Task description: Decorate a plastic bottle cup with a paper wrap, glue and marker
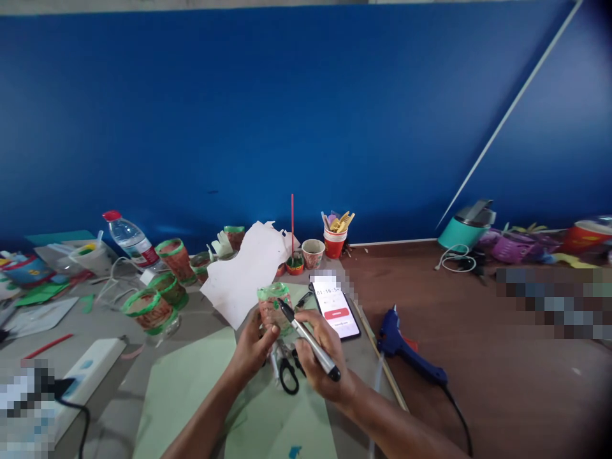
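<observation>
In the middle of the head view, my left hand (253, 344) is closed around the side of a decorated cup (275, 298) with a green rim and a reddish-brown, clear-looking body. My right hand (322, 350) grips a silver marker (313, 347) with black ends, slanted so that its upper black end meets the cup's side near a small green mark. Whether that end is capped I cannot tell. Black-handled scissors (289, 377) lie just below the cup on pale green paper (268, 421). The right hand's fingers partly hide the cup's lower right.
A phone (337, 309) showing a timer lies right of the cup. Farther right is a blue glue gun (406, 350) with its cord. Torn white paper (248, 268), similar cups (150, 312), a bottle (131, 241) and a power strip (88, 376) are left; a cutlery cup (335, 244) stands behind.
</observation>
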The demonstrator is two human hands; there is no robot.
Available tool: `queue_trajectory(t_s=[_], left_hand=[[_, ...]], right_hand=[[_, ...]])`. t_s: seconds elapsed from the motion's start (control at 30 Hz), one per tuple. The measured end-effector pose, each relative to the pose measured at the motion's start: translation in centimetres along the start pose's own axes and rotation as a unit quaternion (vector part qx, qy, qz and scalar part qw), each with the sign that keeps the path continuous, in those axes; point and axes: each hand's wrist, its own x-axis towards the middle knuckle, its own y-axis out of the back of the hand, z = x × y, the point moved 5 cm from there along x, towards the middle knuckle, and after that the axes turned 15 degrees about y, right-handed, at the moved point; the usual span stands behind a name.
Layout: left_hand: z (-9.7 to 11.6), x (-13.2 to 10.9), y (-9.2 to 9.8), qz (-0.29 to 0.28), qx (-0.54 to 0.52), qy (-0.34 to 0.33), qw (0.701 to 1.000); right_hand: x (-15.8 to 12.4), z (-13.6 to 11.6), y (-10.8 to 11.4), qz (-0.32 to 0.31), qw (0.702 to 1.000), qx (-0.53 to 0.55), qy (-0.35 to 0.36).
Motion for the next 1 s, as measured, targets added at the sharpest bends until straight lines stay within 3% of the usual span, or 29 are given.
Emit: queue_trajectory(t_s=[0.17,0.43,0.7,1.0], left_hand=[[0.2,0.0,0.1,0.009,0.005,-0.02,1.0],[0.4,-0.3,-0.1,0.019,0.029,-0.016,0.999],[1.3,-0.7,-0.5,0.035,0.094,-0.054,0.993],[1.2,-0.4,-0.2,0.047,0.083,-0.062,0.994]], right_hand=[[-0.1,-0.1,-0.4,-0.03,0.999,0.006,0.018],[0.1,-0.3,-0.2,-0.025,1.0,0.005,0.015],[0.3,-0.4,-0.3,-0.034,0.999,0.0,0.005],[0.4,-0.1,-0.2,-0.021,1.0,0.004,-0.023]])
